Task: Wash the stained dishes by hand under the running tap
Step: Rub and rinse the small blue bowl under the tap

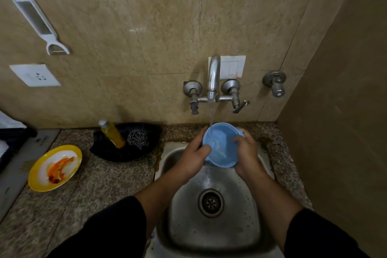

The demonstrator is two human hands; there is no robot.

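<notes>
A light blue bowl is held over the steel sink, tilted toward me, with water from the chrome tap running into it and spilling off its lower rim. My left hand grips the bowl's left rim. My right hand holds the right side, fingers inside the bowl. A yellow plate smeared with orange and red stains lies on the counter at the left.
A black tray behind the sink's left holds a yellow soap bottle and a steel scrubber. A peeler hangs on the tiled wall. The granite counter runs left; a side wall stands close on the right.
</notes>
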